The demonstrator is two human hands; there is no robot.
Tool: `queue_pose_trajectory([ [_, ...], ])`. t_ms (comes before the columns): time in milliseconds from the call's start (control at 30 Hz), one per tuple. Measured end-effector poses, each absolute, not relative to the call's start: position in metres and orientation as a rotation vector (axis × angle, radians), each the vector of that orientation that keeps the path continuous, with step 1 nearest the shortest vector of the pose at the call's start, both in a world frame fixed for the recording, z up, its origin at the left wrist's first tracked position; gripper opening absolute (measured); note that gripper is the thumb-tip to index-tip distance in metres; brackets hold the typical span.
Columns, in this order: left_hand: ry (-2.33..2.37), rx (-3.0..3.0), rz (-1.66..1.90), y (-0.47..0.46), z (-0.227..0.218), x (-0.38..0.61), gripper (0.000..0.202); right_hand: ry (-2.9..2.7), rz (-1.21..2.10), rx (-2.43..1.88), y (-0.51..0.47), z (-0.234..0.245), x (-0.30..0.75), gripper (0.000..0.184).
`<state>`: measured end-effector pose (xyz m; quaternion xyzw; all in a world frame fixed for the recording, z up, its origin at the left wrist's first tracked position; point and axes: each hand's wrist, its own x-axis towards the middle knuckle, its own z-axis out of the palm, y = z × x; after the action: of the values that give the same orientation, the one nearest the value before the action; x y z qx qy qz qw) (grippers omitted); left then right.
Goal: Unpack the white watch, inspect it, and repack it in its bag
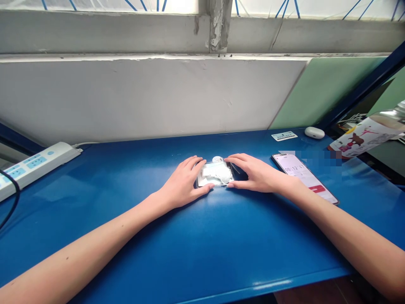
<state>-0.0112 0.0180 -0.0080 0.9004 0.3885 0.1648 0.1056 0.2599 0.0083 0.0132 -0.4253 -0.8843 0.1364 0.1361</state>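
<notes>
A small flat device [216, 174] with a glossy dark face and white pieces on it lies on the blue table [202, 236]. My left hand [183, 183] grips its left edge between thumb and fingers. From the other side my right hand [257, 173] holds the right edge, index finger stretched over the top. A small round white part [217, 159] sits just behind the device. What the white pieces are is unclear.
A phone [305, 177] with a running timer lies right of my right hand. Behind it are a small card [284, 136] and a white earbud case [314, 132]. A printed bottle [368, 135] lies at far right. A white power strip [31, 166] sits at the left.
</notes>
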Motion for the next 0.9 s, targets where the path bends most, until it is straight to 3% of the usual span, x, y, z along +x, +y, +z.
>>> queue_pose_trajectory([
  [533, 1.156, 2.712, 0.45, 0.018, -0.01, -0.011, 0.067, -2.624, 0.328, -1.158, 0.011, 0.007, 0.266, 0.078],
  [600, 1.155, 2.709, 0.461, 0.018, -0.01, -0.01, 0.066, -2.596, 0.283, -1.13, 0.012, 0.004, 0.267, 0.072],
  [767, 1.159, 2.722, 0.491, 0.019, -0.011, -0.01, 0.062, -2.557, 0.042, -0.961, 0.014, 0.0, 0.263, 0.034],
  [900, 1.087, 2.743, 0.728, 0.016, -0.012, -0.011, 0.063, -2.359, 0.056, -0.95, 0.011, 0.003, 0.258, 0.024],
])
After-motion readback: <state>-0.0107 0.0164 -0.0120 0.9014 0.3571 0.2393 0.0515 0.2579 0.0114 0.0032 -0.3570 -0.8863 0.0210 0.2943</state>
